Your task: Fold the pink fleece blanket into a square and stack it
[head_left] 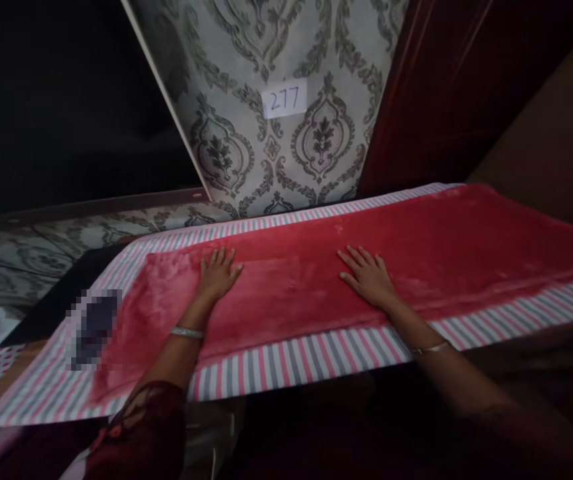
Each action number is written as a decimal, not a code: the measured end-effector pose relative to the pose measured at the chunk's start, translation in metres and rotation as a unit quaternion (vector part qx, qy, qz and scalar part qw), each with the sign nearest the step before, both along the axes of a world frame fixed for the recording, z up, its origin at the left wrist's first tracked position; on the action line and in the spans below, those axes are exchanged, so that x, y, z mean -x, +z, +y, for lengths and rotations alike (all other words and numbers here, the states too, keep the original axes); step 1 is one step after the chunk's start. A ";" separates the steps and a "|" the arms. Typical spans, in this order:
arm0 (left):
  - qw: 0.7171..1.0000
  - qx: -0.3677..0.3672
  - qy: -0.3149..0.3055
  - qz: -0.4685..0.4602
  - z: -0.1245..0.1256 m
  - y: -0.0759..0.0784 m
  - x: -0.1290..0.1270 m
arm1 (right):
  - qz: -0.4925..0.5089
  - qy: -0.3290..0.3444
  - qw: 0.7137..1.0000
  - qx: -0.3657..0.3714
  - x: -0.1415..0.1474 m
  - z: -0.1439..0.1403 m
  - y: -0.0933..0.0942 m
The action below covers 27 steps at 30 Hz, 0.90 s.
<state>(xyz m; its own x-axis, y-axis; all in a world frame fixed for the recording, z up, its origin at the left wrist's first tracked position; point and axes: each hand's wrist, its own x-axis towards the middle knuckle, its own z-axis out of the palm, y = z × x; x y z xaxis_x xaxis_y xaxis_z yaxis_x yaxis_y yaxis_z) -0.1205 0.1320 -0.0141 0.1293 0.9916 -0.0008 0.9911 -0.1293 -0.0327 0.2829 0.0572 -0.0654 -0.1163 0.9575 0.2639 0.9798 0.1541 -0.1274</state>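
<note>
Two hands, left hand (218, 273), right hand (368, 275), flat on red cloth (466, 233)

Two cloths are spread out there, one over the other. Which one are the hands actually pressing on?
The plain red cloth on top. Both the left hand and right hand lie flat on it; the pink-and-grey striped cloth underneath shows only around its edges.

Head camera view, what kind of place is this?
Probably a room in a home or small workshop: both hands, left hand and right hand, press flat on a red cloth over a striped sheet, with damask wallpaper bearing a "277" label.
</note>
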 end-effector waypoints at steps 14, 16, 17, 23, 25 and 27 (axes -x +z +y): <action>1.000 0.002 0.003 -0.004 -0.005 0.005 -0.007 | 0.067 0.068 0.992 0.081 0.028 0.046 0.048; 1.000 0.006 0.005 -0.006 -0.005 0.005 -0.007 | 0.053 0.083 0.991 0.090 0.042 0.061 0.049; 1.000 0.006 0.006 -0.006 -0.005 0.005 -0.006 | 0.046 0.088 0.991 0.093 0.047 0.069 0.048; 1.000 -0.003 0.005 -0.004 -0.003 0.004 -0.002 | 0.004 0.064 0.989 0.134 0.056 0.100 0.042; 1.000 -0.002 0.009 0.002 0.000 0.003 0.000 | -0.001 0.061 0.989 0.137 0.058 0.100 0.044; 1.000 -0.004 0.013 0.008 0.004 0.001 0.003 | 0.004 0.066 0.988 0.137 0.059 0.100 0.046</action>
<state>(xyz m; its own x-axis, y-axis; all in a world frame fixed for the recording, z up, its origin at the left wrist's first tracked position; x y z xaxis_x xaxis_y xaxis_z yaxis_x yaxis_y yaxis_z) -0.1234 0.1360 -0.0135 0.1032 0.9946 0.0054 0.9935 -0.1028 -0.0492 0.2242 0.1574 -0.0194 -0.2448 0.9696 -0.0015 0.9520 0.2401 -0.1898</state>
